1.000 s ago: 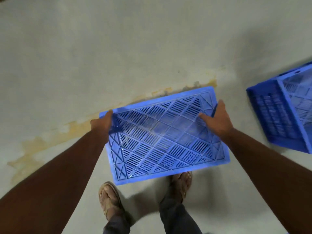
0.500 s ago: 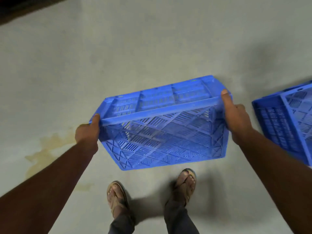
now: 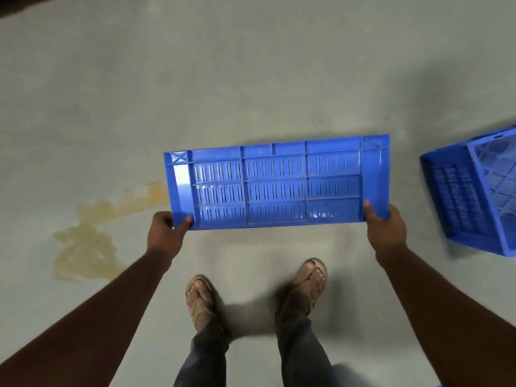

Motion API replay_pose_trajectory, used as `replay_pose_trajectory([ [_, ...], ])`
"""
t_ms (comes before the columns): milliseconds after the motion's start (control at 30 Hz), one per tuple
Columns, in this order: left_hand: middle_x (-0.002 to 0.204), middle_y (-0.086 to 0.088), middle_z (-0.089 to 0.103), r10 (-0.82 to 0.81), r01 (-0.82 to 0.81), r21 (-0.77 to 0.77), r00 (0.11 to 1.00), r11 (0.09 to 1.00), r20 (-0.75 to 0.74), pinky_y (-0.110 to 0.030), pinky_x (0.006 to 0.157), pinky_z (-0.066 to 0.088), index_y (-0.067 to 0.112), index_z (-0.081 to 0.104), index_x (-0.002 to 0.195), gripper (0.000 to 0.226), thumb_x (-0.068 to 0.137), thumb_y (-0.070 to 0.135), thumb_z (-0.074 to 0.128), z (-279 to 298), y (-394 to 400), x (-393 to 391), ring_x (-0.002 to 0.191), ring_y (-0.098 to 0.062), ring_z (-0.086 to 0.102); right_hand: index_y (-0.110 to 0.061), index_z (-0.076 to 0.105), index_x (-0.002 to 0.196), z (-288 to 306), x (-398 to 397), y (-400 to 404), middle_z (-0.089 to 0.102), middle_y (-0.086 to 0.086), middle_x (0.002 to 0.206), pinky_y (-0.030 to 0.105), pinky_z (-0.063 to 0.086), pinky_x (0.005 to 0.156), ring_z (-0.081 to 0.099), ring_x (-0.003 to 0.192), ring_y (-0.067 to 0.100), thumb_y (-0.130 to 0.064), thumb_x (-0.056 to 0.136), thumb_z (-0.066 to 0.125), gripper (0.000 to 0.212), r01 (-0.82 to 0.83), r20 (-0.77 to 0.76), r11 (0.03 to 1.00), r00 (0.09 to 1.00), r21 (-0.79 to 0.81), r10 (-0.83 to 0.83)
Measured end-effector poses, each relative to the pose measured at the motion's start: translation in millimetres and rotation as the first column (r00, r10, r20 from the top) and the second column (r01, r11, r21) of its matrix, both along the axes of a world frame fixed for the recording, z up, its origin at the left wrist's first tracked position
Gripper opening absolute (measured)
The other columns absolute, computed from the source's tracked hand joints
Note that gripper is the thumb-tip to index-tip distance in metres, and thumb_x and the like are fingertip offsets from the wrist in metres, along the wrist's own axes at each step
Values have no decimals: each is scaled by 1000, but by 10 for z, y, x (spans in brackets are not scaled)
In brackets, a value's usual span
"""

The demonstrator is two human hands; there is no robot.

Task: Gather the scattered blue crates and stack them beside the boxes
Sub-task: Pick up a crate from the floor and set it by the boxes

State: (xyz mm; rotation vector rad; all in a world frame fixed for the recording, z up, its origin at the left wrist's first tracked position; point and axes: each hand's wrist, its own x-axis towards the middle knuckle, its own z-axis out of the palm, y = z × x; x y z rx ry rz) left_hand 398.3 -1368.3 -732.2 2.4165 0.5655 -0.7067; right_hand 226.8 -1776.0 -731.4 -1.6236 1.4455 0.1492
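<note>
I hold a blue slotted plastic crate [image 3: 276, 182] in the air in front of me, above the floor, with one long side wall turned up toward the camera. My left hand [image 3: 164, 233] grips its near left corner, thumb on the wall. My right hand [image 3: 385, 227] grips the near right corner in the same way. A second blue crate [image 3: 472, 191] lies tipped on its side on the floor at the right edge of the view, partly cut off.
The floor is bare grey concrete [image 3: 223, 65] with a yellowish stain [image 3: 92, 238] to the left. My two sandalled feet [image 3: 201, 300] stand directly below the held crate. A dark strip [image 3: 16, 4] shows at the top left corner.
The crate has rotated in my hands: its lattice bottom faced me before, and now its slotted side wall faces up. The crate sits further from my body, and the second crate stays at the right.
</note>
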Motion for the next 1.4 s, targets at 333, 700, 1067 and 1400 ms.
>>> replay_pose_trajectory([
  [333,112,-18,61,-261,313,264,941,912,-214,-45,81,54,3,50,124,48,81,9,70,172,-234,539,104,-42,60,-9,38,152,338,844,-107,42,15,155,41,28,119,38,141,34,-25,88,60,70,-412,32,771,873,-485,487],
  [700,109,-18,71,-366,478,382,870,791,-330,-39,78,51,9,63,113,48,73,25,84,225,-9,-127,103,-40,65,-22,57,129,451,1072,-10,57,8,131,47,45,100,55,121,34,-70,83,55,67,-95,-35,840,995,-534,90],
  [1067,122,-1,64,369,-488,-369,862,791,-348,-37,92,49,29,55,123,33,96,49,53,364,145,139,103,-20,63,-15,67,114,100,-14,-122,72,14,107,43,52,89,67,102,39,-30,72,61,45,-244,-359,969,909,-44,212],
  [1400,77,-16,69,-119,194,273,956,942,-268,-33,67,53,7,74,84,9,83,10,66,-140,337,-135,72,-37,67,1,66,103,-223,-236,53,60,31,109,47,43,90,58,102,50,-23,91,63,28,-644,-458,740,727,-195,512],
])
